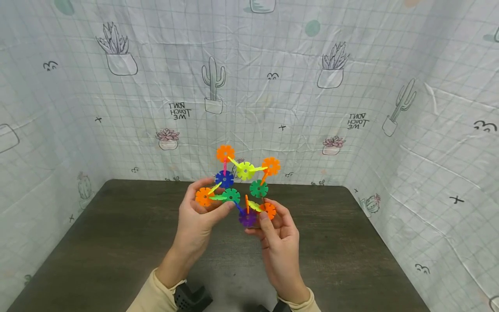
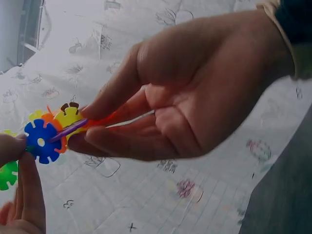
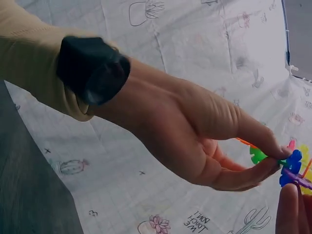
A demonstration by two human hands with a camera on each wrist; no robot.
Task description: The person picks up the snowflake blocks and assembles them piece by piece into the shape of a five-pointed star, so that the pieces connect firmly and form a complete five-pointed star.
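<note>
Both hands hold one ring-like chain of notched plastic snowflake discs above the table. Orange, yellow, green, blue and purple discs slot into one another, some face-on and some edge-on. My left hand grips the left side, its thumb at a green disc; in the right wrist view it pinches green beside a blue disc. On the lower right, my right hand pinches around an orange disc next to a purple disc. In the left wrist view the purple disc sits edge-on in the blue disc.
The dark wooden table lies below the hands. A white grid-patterned cloth with cactus drawings hangs behind it and along both sides. A black wrist camera is strapped at the left cuff.
</note>
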